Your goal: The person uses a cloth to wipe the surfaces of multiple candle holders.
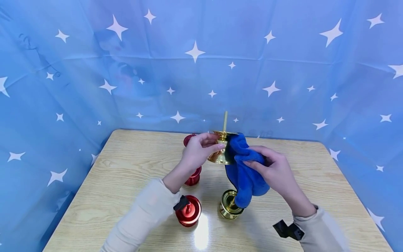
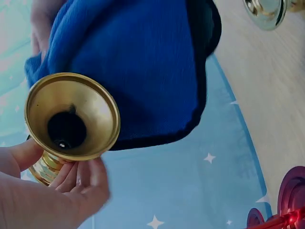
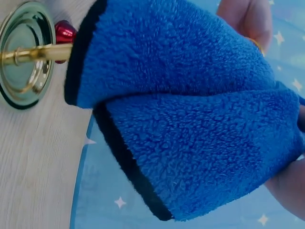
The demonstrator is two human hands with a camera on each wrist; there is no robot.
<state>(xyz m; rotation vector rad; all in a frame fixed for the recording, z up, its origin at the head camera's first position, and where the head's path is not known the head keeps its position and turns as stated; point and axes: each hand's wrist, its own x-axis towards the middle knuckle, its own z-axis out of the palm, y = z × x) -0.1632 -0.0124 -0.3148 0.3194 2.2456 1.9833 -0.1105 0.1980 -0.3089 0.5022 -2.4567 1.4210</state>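
My left hand (image 1: 196, 151) holds a shiny gold candle holder (image 1: 220, 158) by its waist, raised above the far part of the table. A thin rod stands up from its dish, and the left wrist view looks into its hollow, flared base (image 2: 97, 102). My right hand (image 1: 278, 171) pinches a fluffy blue cloth (image 1: 250, 180) with dark edging, which lies against the holder's right side. Below the hanging cloth, a second gold candle holder (image 1: 228, 212) stands on the table, partly covered by it in the head view. The cloth hides some right-hand fingers in the right wrist view.
Red candle holders stand in a line left of the gold one: a near one (image 1: 189, 218), a middle one (image 1: 193, 179) and a far one (image 1: 188, 140), the latter two partly behind my left arm. The wooden table (image 1: 126, 157) meets a blue star-patterned curtain (image 1: 220, 77).
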